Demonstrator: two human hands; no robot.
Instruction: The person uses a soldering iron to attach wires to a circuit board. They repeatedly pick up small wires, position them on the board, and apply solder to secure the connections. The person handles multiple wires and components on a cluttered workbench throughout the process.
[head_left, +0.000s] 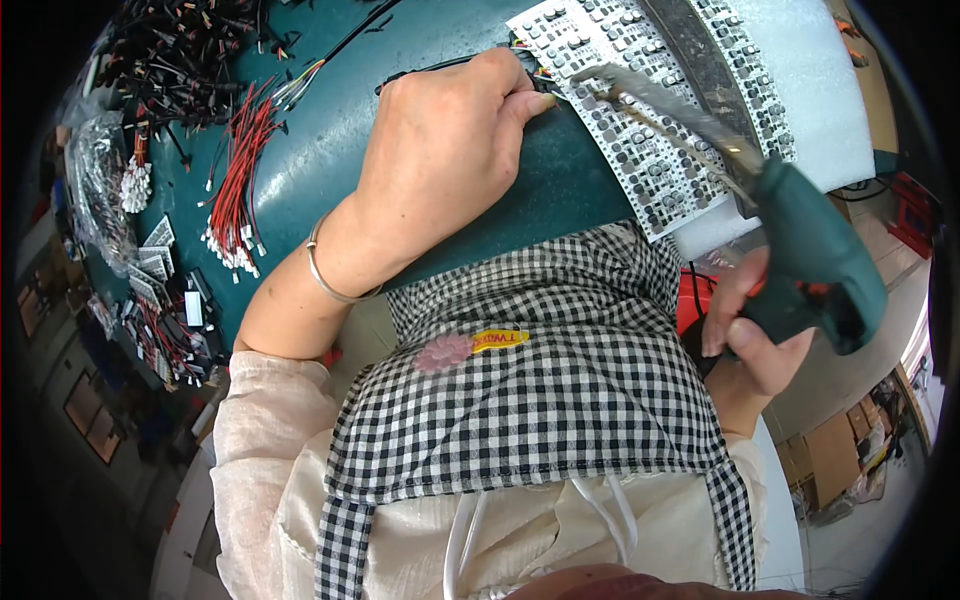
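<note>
My left hand (440,140) is closed in a pinch at the left edge of a white circuit board panel (640,150), which carries rows of small components. It holds a black cable (398,80) whose thin coloured wire ends (541,76) poke out by the board edge. My right hand (765,345) is wrapped round the handle of a green soldering gun (820,255). The gun's metal tip reaches left over the panel, close to my left fingertips; whether it touches the board I cannot tell.
A dark metal bar (700,70) lies across the panel, which rests on white foam (830,110). On the green table (330,150) are red wires with white connectors (240,180), a pile of black cables (170,60), a clear plastic bag (100,185) and small boards (152,270).
</note>
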